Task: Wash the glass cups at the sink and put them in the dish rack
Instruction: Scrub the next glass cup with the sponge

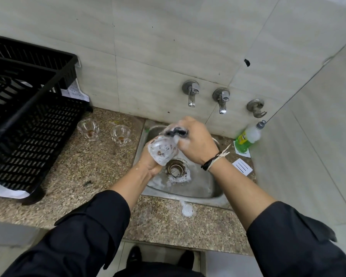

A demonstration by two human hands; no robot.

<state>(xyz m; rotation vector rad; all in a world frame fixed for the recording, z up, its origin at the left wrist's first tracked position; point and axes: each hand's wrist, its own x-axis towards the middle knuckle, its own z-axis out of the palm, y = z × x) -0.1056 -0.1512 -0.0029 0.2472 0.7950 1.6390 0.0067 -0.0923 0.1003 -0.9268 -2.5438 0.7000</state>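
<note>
Foaming with suds, 1 glass cup (pixel 163 150) sits tilted above the steel sink (pixel 198 188), over the drain (pixel 176 168), with brown flecks showing through its soapy wall. The left hand (pixel 151 166) grips it from below, fingers wrapped round the lower part of the cup. The right hand (pixel 196 140) comes down from above, its fingers clenched on a dark scrubber (pixel 178 131) pressed at the cup's upper end; whether the scrubber is inside the mouth or on the rim is hard to tell through the foam. A dark band and a pale string are tied at the right wrist (pixel 214 159), and both forearms come out of black sleeves.

White foam lies in the basin beside the drain, and a blob of suds (pixel 187 209) rests on the sink's near edge. On the speckled stone counter (pixel 88 176) left of the sink stand 2 more glass cups, upright and slightly apart, the left one (pixel 87 128) and the right one (pixel 120 134), each with a brown residue at the bottom. Further left stands the black dish rack (pixel 28 120) on a white sheet. 3 metal wall fittings, 2 of them taps (pixel 191 93), line the tiled wall behind the basin. A green bottle of dish liquid (pixel 246 138) stands at the sink's far right corner
</note>
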